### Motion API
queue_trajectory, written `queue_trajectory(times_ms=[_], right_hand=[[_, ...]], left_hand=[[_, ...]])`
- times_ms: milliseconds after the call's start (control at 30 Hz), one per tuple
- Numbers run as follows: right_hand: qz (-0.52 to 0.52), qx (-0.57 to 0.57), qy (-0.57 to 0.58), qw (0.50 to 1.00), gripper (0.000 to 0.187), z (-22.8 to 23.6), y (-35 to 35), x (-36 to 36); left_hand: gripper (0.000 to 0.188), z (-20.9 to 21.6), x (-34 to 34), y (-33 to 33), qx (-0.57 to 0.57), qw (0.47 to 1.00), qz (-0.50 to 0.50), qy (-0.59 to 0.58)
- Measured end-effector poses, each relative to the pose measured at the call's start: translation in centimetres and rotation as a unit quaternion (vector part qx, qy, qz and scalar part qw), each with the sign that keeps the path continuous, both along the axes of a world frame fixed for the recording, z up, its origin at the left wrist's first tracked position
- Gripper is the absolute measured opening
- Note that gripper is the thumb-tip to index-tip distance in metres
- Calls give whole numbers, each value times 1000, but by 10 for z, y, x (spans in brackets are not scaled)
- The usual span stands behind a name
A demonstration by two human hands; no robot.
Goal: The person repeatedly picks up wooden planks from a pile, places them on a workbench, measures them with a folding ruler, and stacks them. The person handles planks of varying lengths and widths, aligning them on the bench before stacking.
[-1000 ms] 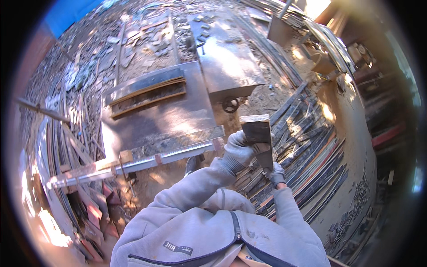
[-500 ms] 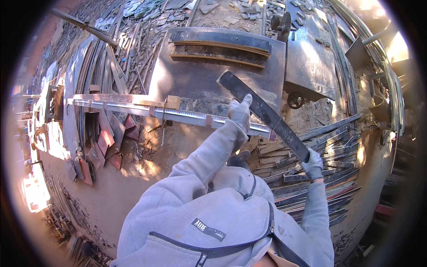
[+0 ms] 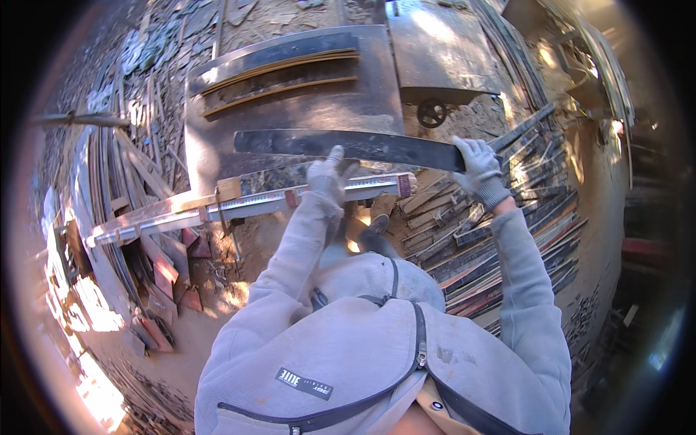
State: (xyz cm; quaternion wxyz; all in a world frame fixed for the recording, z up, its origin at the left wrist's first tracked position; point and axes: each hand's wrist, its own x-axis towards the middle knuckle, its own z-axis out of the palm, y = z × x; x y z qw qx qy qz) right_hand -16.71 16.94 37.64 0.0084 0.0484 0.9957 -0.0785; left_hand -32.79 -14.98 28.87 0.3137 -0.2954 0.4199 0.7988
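A long dark plank (image 3: 406, 148) lies nearly crosswise in front of me, over the near part of a metal-looking work table (image 3: 377, 109). My left hand (image 3: 328, 177), in a grey glove, grips its near edge left of the middle, with a digit reaching over the top face. Around the plank's right end my gloved right hand (image 3: 478, 168) is closed. Just nearer than the plank runs a rail with a measuring scale (image 3: 254, 206); my left hand is above it. Farther back on the table rest dark strips with light wooden edges (image 3: 283, 85).
A small wood block (image 3: 229, 189) sits by the rail. A handwheel (image 3: 432, 113) shows below the second metal surface (image 3: 442, 58). Stacked planks (image 3: 500, 246) lie on the ground at my right. Reddish board scraps (image 3: 165, 279) and long strips (image 3: 98, 188) lie at the left.
The plank has swung from a steep slant to nearly level across the view. My right hand has moved up and away from me with its end. The view has turned to the right.
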Motion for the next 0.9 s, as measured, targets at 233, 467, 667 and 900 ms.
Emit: queue_trajectory(times_ms=[233,467,667,900], right_hand=[[3,-24,-14,1000,81,-20,-12,-32],[99,57,69,991,76,-19,-36,-63],[124,-67,144,979,80,-16,-56,-112],[58,92,265,958,73,-16,-58,-262]], left_hand=[[24,-35,-29,-30,-13,1000,11,13],[46,31,-9,-77,-453,780,-329,280],[131,76,-99,-94,-563,301,-343,689],[78,68,-291,-76,-566,318,-416,637]])
